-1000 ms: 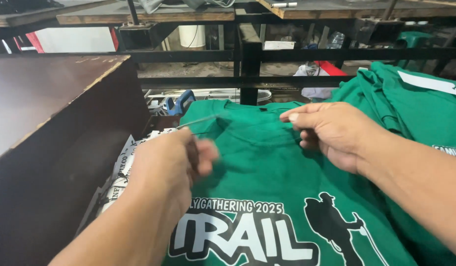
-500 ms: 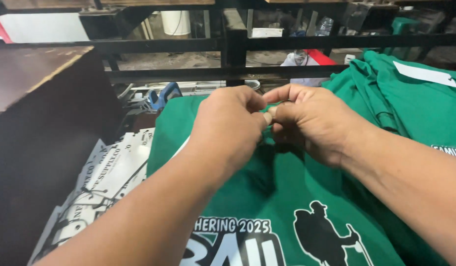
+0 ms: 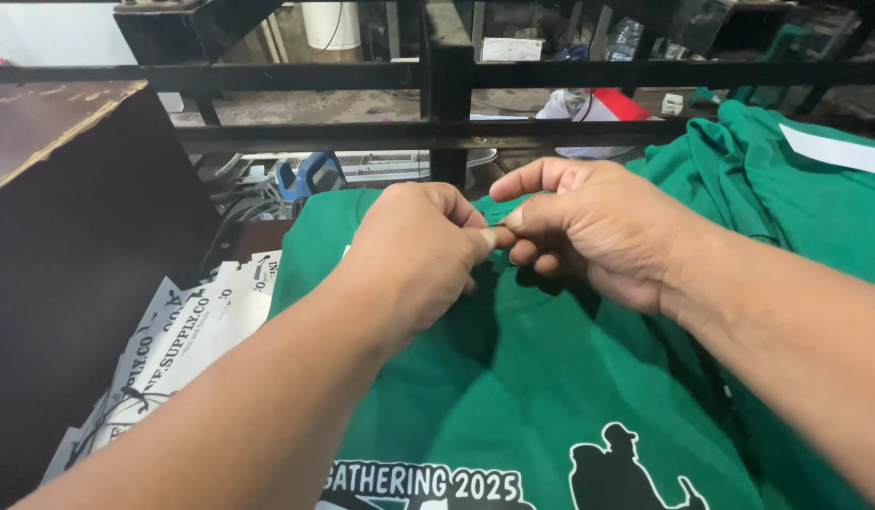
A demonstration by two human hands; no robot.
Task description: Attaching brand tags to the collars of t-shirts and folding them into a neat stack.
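While both my hands meet at the collar end of the green T-shirt (image 3: 551, 378), the cloth lies spread flat below them, chest print toward me. Left hand (image 3: 414, 255): fingers curled tight, thumb and forefinger pinched on something small at the neckline; what exactly, I cannot tell, it is hidden between the fingertips. Right hand (image 3: 588, 231): thumb and forefinger pinched too, touching the left hand's fingertips, the other fingers (image 3: 536, 175) loosely arched above. Both hands sit on top of the shirt, at its far edge from me.

Shirt print: white lettering and a black silhouette of a walking figure (image 3: 612, 472), at the near end of the shirt, partly cut off by the bottom of the view.

Right of the shirt: a heap of more green shirts (image 3: 796, 198), touching it, with a white slip (image 3: 834, 151) lying on top.

Left of the shirt: a fan of white printed sheets (image 3: 173, 349), overlapping one another, their edge tucked just under the shirt's side. Further left, a dark wooden surface (image 3: 69, 217) with a worn top.

Beyond the shirt: a black metal rail frame (image 3: 437, 76) crossing the view, and behind it, low down, a blue-handled tool (image 3: 310, 175) among cables.
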